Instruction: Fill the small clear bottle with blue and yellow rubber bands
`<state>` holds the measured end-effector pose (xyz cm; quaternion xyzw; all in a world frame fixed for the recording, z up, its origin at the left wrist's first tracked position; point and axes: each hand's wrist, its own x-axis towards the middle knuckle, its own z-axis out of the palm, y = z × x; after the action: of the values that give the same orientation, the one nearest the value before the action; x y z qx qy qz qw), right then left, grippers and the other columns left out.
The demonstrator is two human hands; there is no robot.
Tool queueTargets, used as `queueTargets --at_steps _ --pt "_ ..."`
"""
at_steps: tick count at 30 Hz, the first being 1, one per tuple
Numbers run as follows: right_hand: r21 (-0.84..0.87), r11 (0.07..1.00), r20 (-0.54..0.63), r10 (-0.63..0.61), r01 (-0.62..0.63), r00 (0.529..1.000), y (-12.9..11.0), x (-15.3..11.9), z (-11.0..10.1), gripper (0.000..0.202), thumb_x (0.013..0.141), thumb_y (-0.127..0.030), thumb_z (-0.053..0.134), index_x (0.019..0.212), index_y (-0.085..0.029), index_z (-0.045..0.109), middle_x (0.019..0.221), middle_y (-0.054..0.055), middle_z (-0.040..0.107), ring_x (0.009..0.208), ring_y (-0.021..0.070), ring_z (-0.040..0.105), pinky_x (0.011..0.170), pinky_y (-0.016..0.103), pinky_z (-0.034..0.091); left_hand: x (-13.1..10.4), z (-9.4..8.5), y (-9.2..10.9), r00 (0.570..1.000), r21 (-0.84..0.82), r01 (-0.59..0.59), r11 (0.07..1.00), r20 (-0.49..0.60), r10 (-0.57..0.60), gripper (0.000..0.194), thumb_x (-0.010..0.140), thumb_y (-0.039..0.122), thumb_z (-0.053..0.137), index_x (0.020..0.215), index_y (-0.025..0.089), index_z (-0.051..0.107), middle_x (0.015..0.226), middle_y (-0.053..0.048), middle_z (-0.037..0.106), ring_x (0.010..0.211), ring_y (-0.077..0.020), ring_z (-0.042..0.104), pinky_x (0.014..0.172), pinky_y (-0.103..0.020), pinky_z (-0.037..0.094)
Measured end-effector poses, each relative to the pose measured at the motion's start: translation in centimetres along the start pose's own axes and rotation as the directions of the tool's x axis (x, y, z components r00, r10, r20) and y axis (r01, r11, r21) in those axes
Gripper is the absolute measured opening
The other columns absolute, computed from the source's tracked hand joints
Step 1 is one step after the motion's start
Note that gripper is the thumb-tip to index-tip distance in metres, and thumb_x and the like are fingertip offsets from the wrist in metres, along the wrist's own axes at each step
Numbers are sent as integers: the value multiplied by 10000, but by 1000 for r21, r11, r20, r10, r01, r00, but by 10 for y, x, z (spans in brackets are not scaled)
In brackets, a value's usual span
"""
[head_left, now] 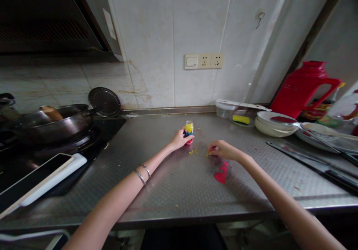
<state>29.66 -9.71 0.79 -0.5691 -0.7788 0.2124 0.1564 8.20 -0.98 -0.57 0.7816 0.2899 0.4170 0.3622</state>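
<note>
A small clear jar point(189, 127) with yellow, blue and red contents stands upright on the metal counter, and my left hand point(179, 138) is wrapped round it. To its right, my right hand point(220, 149) pinches a small yellow band point(207, 154) at the counter's surface. Between the hands lie two more yellow pieces, a looped band point(197, 151) and a bent one point(190, 152). A red, irregularly shaped piece point(221, 173) lies flat just below my right hand.
At the left are a pan point(67, 121) on the stove and a phone point(36, 173). Rightward stand a plastic tub point(223, 110), a yellow sponge point(241, 120), bowls point(275, 130), a red thermos point(299, 89) and a long knife point(302, 158). The counter's front edge point(179, 222) is nearest me.
</note>
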Motion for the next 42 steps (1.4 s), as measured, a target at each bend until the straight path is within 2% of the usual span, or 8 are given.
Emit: queueTargets --at_steps 5,8,15,19,22,27,35,42 --pt "-23 1000 -47 -15 14 999 -2 -2 8 172 731 -249 500 691 -162 643 659 38 638 632 137 553 589 221 407 -1 0 1 1000 -8 7 1000 -6 -7 297 695 297 601 911 123 497 775 -18 565 689 -113 519 678 -255 435" --pt "-12 999 -90 -34 33 995 -5 -3 3 187 739 -253 488 693 -158 643 651 36 632 613 134 546 586 223 404 -1 0 3 1000 -7 24 1000 -3 -24 296 694 302 602 910 127 500 771 -17 570 697 -117 525 679 -256 436" --pt "-6 988 -297 -148 154 943 -43 17 -51 191 748 -273 502 773 -154 649 735 39 647 646 132 553 615 232 413 -2 -1 5 1000 -2 25 1000 5 -25 291 709 319 589 910 131 496 759 -17 572 664 -113 517 649 -253 425" --pt "-127 962 -363 -272 241 891 -76 42 -75 178 750 -242 511 780 -142 654 761 48 655 695 138 564 648 232 410 -2 -2 6 1000 37 18 999 1 -18 274 709 314 585 897 137 495 734 -6 567 657 -111 516 632 -242 418" --pt "-287 932 -286 -306 223 908 -94 62 -80 155 733 -181 520 780 -139 662 751 57 657 685 138 567 622 216 396 -2 -3 5 1000 60 11 998 -5 -11 282 702 315 590 896 134 496 735 -4 563 655 -107 513 626 -234 413" --pt "-490 856 -135 -258 162 957 -109 82 -75 194 715 -145 516 807 -177 684 827 55 672 736 146 595 579 194 378 0 -2 1 1000 78 12 997 -17 -11 315 690 323 608 918 132 503 760 -14 571 676 -113 522 642 -236 416" --pt "-461 862 -60 -268 211 962 -102 97 -73 250 684 -125 507 818 -178 712 784 46 693 730 150 619 592 192 409 0 -2 -1 1000 77 -2 997 -3 2 331 700 327 601 951 132 507 782 -21 582 689 -117 532 649 -238 419" --pt "-410 881 -52 -279 234 959 -103 92 -79 233 707 -203 511 801 -119 707 761 83 683 661 143 589 564 201 399 0 -2 -1 1000 56 -11 998 -3 11 345 699 323 601 969 132 504 809 -24 580 705 -116 527 664 -239 416"
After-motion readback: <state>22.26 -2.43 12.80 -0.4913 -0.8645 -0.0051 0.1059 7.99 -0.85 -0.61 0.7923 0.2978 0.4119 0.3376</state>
